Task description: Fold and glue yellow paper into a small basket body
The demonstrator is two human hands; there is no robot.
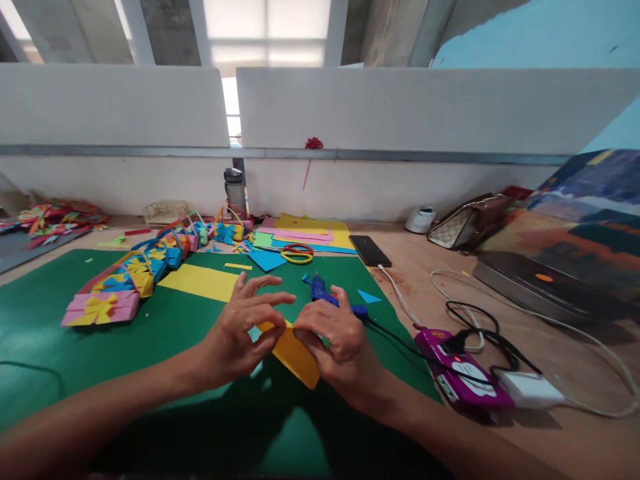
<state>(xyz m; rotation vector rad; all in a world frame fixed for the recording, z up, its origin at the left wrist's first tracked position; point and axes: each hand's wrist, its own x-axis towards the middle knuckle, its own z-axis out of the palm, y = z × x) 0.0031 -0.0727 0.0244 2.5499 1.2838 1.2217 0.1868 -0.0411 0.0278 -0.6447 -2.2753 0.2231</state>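
As hands (249, 327) (343, 337) pinch, yellow paper (296, 357) slants between them.

We count one left hand (235, 333), one right hand (345, 337), one folded yellow paper (294, 358), one glue gun (319, 289), one pair of scissors (284, 253), one smartphone (370, 251), one water bottle (235, 191), one handbag (467, 221) and one purple power strip (467, 400); the paper baskets (145, 285) overlap beyond counting.

— Where does our light come from?
— Mostly the window (267, 33) at the back, which we see blown out to white.
— Do we have shadows?
— Yes, a deep one darkens the near part of our green mat (170, 320).
— And sharpness?
— We get a clear middle; the multicoloured surface (590, 227) far right looks soft and stretched.
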